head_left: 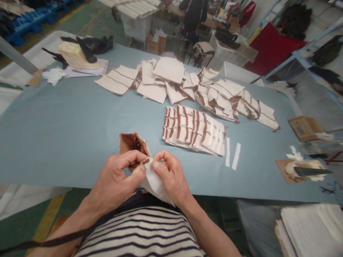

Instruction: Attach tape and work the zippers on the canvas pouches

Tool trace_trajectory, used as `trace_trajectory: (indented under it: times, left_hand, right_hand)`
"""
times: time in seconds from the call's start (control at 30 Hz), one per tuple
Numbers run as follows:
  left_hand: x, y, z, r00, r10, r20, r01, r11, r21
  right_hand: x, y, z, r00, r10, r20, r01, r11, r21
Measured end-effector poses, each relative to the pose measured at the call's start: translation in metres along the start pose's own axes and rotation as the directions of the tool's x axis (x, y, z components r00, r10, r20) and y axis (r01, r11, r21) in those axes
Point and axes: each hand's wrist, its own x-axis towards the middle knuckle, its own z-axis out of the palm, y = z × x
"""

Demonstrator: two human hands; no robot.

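My left hand (118,178) and my right hand (168,171) meet over the near edge of a blue-grey table (66,132). Both pinch one small cream fabric pouch with brown lining and trim (134,142); its open brown mouth points away from me and a white flap (158,185) hangs down toward my striped shirt. Fingers of both hands are closed on the pouch's edge. To the right lies a neat overlapping row of finished cream pieces with brown stripes (194,130).
A loose heap of cream and brown pieces (187,85) spreads across the far middle. Two white strips (232,154) lie beside the row. A brush on a brown pad (305,170) and a cardboard box (305,127) sit right; a block with dark scraps (77,53) far left.
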Motion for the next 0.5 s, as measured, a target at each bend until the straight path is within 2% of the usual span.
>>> trace_trajectory:
  times: [0.13, 0.27, 0.37, 0.5]
  left_hand:
    - [-0.001, -0.005, 0.007, 0.998, 0.057, -0.010, -0.056, 0.994, 0.093]
    - [-0.001, -0.007, 0.018, 0.992, 0.107, -0.073, -0.087, 0.967, 0.241]
    - [0.003, -0.006, 0.021, 0.998, 0.023, -0.062, -0.012, 0.986, 0.167]
    - [0.014, -0.006, 0.016, 0.995, -0.091, -0.033, 0.090, 0.995, -0.046]
  right_hand:
    - [0.004, 0.007, 0.002, 0.994, -0.078, -0.073, 0.070, 0.991, -0.117]
    - [0.008, 0.016, 0.007, 0.967, -0.200, -0.159, 0.146, 0.944, -0.295]
    - [0.011, 0.018, 0.009, 0.962, -0.221, -0.162, 0.159, 0.932, -0.324]
    - [0.014, 0.012, 0.014, 0.959, -0.223, -0.173, 0.183, 0.958, -0.219]
